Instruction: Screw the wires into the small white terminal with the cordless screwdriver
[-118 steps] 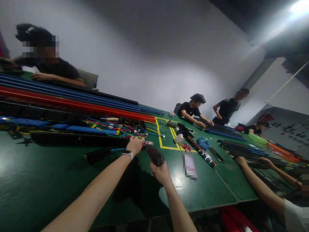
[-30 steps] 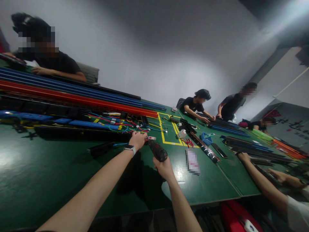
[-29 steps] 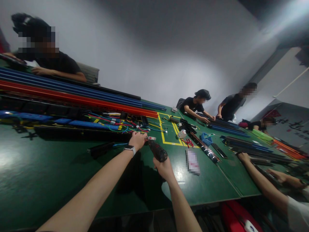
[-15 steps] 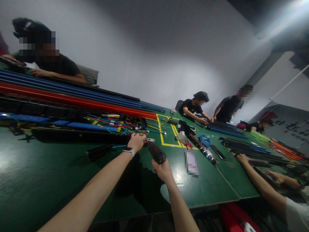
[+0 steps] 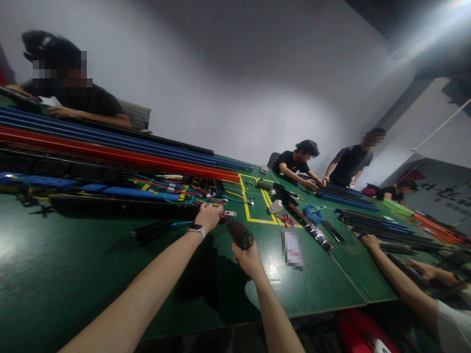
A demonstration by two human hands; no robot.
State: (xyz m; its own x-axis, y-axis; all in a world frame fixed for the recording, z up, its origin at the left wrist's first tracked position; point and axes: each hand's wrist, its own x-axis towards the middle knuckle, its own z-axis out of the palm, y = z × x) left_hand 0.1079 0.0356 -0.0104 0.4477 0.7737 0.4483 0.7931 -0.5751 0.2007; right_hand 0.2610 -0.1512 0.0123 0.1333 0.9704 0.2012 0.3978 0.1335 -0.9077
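My right hand point(image 5: 249, 257) is wrapped round the handle of a dark power screwdriver point(image 5: 239, 233). The tool's front end points away from me, at the fingers of my left hand. My left hand point(image 5: 208, 217), with a watch on its wrist, is closed over the right end of a long black bar point(image 5: 125, 208). Just past its fingertips a small pale metal piece point(image 5: 230, 214) with a red spot sticks out. Where the screwdriver's tip meets the work is hidden by my fingers. Behind the bar lie loose coloured wires point(image 5: 198, 189).
Blue and red rails point(image 5: 154, 160) stretch across the back left of the green table point(image 5: 91, 274). To the right are red-handled parts point(image 5: 286, 220), a blue bin point(image 5: 312, 214), a copper-striped strip point(image 5: 307, 225) and a phone-like slab point(image 5: 333, 232). Co-workers sit or stand around; a neighbour's arms point(image 5: 397, 274) reach in at right.
Both hands keep their places, the screwdriver still held at the bar's right end. The view has shifted very slightly.
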